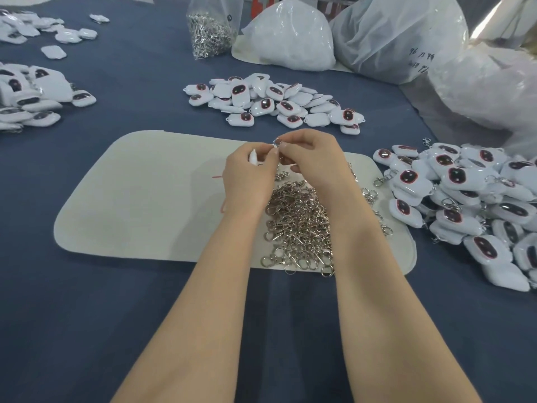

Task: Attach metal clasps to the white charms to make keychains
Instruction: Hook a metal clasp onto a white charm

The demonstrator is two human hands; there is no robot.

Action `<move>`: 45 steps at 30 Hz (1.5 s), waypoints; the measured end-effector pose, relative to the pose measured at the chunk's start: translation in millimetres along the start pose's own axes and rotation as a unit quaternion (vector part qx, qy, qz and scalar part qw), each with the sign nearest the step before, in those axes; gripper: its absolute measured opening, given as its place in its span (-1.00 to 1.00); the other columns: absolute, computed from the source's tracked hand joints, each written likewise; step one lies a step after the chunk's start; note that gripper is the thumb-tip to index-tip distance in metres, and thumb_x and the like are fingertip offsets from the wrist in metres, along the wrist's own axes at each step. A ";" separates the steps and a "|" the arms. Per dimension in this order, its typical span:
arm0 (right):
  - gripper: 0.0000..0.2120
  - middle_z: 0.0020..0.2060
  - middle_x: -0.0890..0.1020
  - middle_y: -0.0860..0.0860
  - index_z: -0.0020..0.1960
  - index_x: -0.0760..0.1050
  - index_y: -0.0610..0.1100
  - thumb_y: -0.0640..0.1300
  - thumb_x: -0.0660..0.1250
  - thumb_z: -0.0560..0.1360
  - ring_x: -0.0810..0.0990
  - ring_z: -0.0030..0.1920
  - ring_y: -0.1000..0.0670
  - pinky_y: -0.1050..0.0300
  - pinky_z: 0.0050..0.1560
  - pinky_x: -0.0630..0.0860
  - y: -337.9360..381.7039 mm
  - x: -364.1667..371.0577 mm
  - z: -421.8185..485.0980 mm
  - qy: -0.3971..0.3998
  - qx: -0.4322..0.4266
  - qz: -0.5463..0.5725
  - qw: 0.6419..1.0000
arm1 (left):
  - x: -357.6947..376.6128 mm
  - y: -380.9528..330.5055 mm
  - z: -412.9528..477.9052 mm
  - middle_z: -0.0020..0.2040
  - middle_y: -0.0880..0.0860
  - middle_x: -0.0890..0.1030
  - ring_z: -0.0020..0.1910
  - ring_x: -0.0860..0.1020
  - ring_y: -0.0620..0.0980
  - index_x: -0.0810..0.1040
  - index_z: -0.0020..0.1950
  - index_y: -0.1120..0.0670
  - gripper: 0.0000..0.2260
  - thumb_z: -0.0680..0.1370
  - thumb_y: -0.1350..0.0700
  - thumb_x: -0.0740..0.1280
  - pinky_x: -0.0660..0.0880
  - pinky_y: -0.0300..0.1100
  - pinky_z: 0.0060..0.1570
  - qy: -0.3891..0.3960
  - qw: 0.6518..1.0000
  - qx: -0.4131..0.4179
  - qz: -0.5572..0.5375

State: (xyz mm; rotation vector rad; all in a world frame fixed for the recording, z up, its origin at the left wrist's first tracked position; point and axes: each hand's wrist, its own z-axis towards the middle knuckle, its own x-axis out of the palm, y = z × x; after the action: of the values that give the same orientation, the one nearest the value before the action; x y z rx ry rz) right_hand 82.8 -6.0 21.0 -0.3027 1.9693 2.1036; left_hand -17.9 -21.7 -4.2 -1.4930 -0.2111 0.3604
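Observation:
Over the white mat point(139, 199), my left hand point(247, 175) grips a white charm point(253, 156), mostly hidden by the fingers. My right hand point(313, 158) pinches a small metal clasp point(277, 141) right at the charm's top edge, fingertips of both hands meeting there. A heap of loose metal clasps point(302, 225) lies on the mat under my wrists. White charms without clasps lie piled point(273, 100) beyond the mat. At the right, a pile of charms with clasps point(470, 199) spreads over the blue tablecloth.
A clear bag of clasps point(210, 30) stands at the back. Large white plastic bags point(293, 36) fill the back right. More charm piles point(32, 94) lie at the far left. Blue cloth point(87, 315) covers the table in front.

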 end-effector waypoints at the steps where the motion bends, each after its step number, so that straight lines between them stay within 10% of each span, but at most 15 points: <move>1: -0.90 -0.25 0.65 0.01 -0.05 0.58 -0.11 -0.25 0.32 0.50 0.58 -0.29 0.13 0.36 -0.29 0.48 0.2 0.2 -0.1 0.006 -0.001 -0.004 1.000 | 0.0 0.3 0.2 -0.18 -0.07 0.63 -0.09 0.59 -0.06 0.60 -0.13 0.05 -0.94 0.52 0.16 0.35 0.53 -0.06 0.06 -0.003 1.000 0.003 0.003; 14: -0.87 -0.07 0.61 0.13 0.00 0.57 0.01 -0.17 0.32 0.51 0.57 -0.03 0.07 0.19 0.05 0.49 1.3 8.6 -0.4 0.009 -0.060 -0.096 0.994 | -0.7 2.8 4.5 -0.23 -0.06 0.57 -0.19 0.50 -0.05 0.59 -0.12 0.10 -0.88 0.56 0.13 0.28 0.47 -0.12 -0.12 -0.048 0.998 0.017 0.030; 22: -0.96 -0.31 0.57 0.11 -0.12 0.52 -0.12 -0.20 0.34 0.51 0.49 -0.31 0.18 0.45 -0.28 0.40 3.3 10.9 -2.0 0.016 -0.065 -0.066 0.996 | -1.3 0.3 3.8 -0.29 -0.12 0.54 -0.25 0.49 -0.12 0.52 -0.21 0.03 -0.85 0.57 0.08 0.30 0.43 -0.18 -0.14 -0.058 0.998 0.012 -0.005; 28: -0.94 -0.13 0.64 -0.08 -0.05 0.49 -0.13 -0.25 0.27 0.54 0.57 -0.14 0.00 -0.02 0.04 0.55 3.5 15.7 -1.3 0.021 -0.030 -0.004 0.999 | -2.1 0.7 3.3 -0.28 -0.14 0.54 -0.28 0.48 -0.22 0.47 -0.25 -0.05 -0.81 0.56 0.11 0.31 0.42 -0.24 -0.16 -0.045 0.998 0.027 -0.016; 45: -0.83 -0.24 0.58 -0.03 -0.17 0.46 -0.03 -0.27 0.30 0.52 0.57 -0.20 0.01 -0.07 0.07 0.56 0.9 15.6 2.3 -0.022 -0.040 -0.030 0.998 | -1.4 3.2 4.7 -0.25 -0.13 0.59 -0.26 0.52 -0.22 0.52 -0.25 -0.04 -0.83 0.52 0.17 0.34 0.44 -0.31 -0.21 -0.028 0.999 -0.010 -0.035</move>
State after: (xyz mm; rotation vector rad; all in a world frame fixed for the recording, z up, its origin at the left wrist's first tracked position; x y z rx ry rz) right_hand 67.7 -3.2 17.1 -0.3247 1.8315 2.1365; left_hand -21.2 -17.7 -6.9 -1.4922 -0.3112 0.3444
